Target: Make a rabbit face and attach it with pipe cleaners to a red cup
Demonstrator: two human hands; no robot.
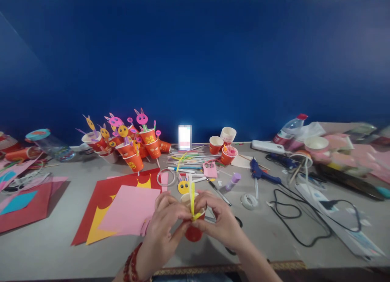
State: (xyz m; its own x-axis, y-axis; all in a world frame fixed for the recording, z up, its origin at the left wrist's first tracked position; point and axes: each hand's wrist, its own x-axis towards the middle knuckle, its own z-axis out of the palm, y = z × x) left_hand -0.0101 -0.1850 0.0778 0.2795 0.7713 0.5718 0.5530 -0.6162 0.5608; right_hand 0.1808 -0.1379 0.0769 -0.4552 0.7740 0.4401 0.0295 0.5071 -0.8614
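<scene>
My left hand (pixel 166 223) and my right hand (pixel 217 219) meet at the table's near edge around a small red paper cup (pixel 193 232). Both hands have their fingers pinched on the cup's rim and on a yellow straw (pixel 192 199) that stands up out of it. A yellow bunny face with purple ears (pixel 183 186) shows just behind the cup. A red bead bracelet (pixel 131 265) circles my left wrist.
Red, yellow and pink paper sheets (pixel 122 207) lie left of my hands. A cluster of finished bunny cups (pixel 131 144) stands at the back left; loose straws (pixel 189 158), spare cups (pixel 224 144), a blue glue gun (pixel 262 174), tape rolls, black cables and a power strip (pixel 329 211) fill the right.
</scene>
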